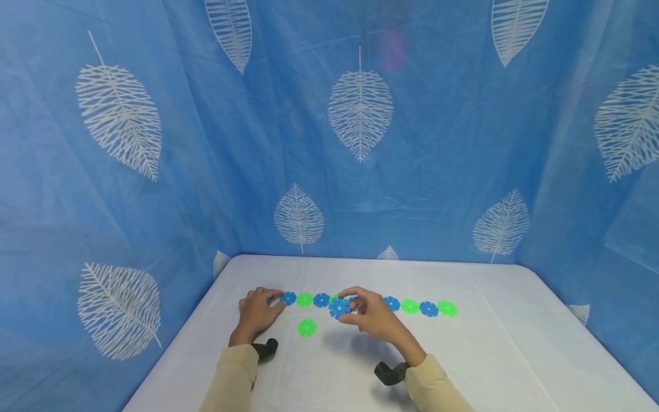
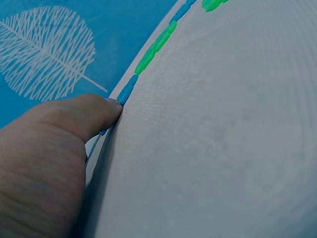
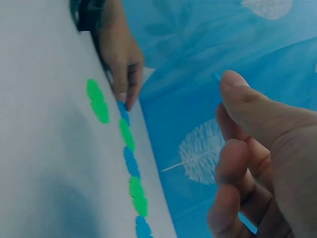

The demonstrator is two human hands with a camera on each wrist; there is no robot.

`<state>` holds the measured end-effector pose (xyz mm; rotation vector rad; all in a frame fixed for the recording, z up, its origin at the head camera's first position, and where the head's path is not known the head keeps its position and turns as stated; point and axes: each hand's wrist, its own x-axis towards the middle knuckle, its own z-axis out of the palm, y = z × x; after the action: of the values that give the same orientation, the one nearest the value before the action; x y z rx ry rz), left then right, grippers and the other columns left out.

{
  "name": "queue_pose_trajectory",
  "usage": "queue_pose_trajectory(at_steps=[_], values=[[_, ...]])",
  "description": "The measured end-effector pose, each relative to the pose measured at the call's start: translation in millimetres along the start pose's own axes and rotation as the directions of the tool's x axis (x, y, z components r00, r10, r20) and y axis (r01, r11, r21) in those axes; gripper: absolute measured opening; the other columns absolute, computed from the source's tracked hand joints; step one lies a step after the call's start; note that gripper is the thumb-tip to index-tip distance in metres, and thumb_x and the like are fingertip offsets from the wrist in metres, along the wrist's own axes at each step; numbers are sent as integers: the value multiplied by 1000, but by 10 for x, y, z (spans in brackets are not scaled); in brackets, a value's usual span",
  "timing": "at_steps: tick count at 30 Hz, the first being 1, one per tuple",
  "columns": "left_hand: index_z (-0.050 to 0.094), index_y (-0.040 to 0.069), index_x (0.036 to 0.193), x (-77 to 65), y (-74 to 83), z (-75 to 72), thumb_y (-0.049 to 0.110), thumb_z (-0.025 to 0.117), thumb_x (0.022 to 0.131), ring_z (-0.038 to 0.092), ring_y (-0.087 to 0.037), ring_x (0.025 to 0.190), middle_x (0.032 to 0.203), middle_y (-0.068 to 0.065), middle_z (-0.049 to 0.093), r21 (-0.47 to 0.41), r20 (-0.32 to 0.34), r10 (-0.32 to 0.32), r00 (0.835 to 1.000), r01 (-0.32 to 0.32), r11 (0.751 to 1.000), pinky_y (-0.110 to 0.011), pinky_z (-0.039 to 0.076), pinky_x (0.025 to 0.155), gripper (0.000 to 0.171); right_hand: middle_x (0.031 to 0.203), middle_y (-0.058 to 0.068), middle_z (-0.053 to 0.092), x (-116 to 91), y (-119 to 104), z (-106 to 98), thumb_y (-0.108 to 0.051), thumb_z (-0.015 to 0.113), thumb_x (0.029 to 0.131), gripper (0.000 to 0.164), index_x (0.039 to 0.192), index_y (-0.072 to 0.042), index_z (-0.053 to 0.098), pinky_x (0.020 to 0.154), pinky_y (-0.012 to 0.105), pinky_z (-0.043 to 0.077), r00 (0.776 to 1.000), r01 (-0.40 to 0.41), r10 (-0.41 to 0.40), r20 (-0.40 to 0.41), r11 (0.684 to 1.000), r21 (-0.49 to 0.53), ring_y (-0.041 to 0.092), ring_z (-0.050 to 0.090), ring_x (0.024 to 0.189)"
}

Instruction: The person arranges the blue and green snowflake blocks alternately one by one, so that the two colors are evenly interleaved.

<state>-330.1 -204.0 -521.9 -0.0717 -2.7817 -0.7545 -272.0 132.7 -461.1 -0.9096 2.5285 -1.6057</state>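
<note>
A row of toothed plastic discs, blue and green in turn, lies across the table. My left hand [image 1: 257, 312] is at the row's left end, pinching the edge of the last blue disc [image 1: 289, 298] between thumb and forefinger. Raised above the row, my right hand [image 1: 378, 316] pinches another blue disc [image 1: 339, 308] by its rim; this disc faces the head view and covers part of the row behind it. In the right wrist view only a thin blue edge [image 3: 217, 77] of it shows by the thumb tip. Beside the left disc lies a green disc [image 1: 305, 300].
One loose green disc [image 1: 306, 328] lies on the near side of the row. The row runs right to a green end disc [image 1: 447, 309]. A white cloth covers the table [image 1: 494, 360], and a blue leaf-print curtain [image 1: 437, 143] surrounds its back and sides.
</note>
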Motion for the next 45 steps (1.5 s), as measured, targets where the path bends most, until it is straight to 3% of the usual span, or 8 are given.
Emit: queue_pose_trajectory(at_steps=[6,12,18,21,32,38,45], values=[[73,27,119,-1,13,-11,42,71,89,52,-29,112,119,-8,62,-18,-10,2,1000,-2,1000,-54,30,95,33,91,10,65,-88,-99,-265,-19,78,88,48,133,-16,60,52,29,50,996,-18,21,-91,999,34,8,51,55],[74,26,118,-16,16,-8,40,72,89,53,-28,110,117,-7,63,-14,-13,2,1000,-3,1000,-54,31,95,33,88,14,64,-198,-171,-605,-9,75,89,48,134,-6,58,50,29,49,981,-2,-4,-192,999,-34,6,49,52],[74,26,118,-7,37,5,40,72,89,53,-29,112,118,-7,63,-15,-16,12,1000,-12,1000,-55,31,95,32,92,10,66,-330,-5,-961,-20,76,89,51,136,-16,57,51,29,48,955,-9,-22,-295,995,-104,10,51,52],[74,27,118,0,44,12,41,72,89,53,-29,112,118,-7,63,-15,-13,14,1000,-14,1000,-55,31,95,32,93,9,65,-430,58,-1097,-25,76,90,52,137,-16,57,51,30,48,944,-29,-8,-329,994,-107,13,52,52],[74,26,118,-24,32,-16,40,73,89,53,-29,112,118,-8,62,-19,-10,-4,1000,4,1000,-55,30,95,33,92,9,60,-631,179,-1379,-19,73,92,54,141,-11,52,48,30,44,910,-64,14,-415,992,-107,12,45,48],[74,27,118,-18,38,-17,41,72,89,52,-30,112,119,-8,62,-26,-9,7,1000,-7,1000,-55,30,96,32,92,8,61,-712,312,-1546,-14,71,93,56,144,-6,49,48,30,44,877,-126,40,-479,981,-148,14,47,47],[74,27,118,-21,30,-17,41,72,89,52,-30,112,120,-8,62,-23,-6,-4,1000,4,1000,-54,30,96,32,87,-4,62,-863,473,-1710,-26,72,93,61,146,-7,47,50,29,46,846,-184,89,-525,974,-130,18,54,51]])
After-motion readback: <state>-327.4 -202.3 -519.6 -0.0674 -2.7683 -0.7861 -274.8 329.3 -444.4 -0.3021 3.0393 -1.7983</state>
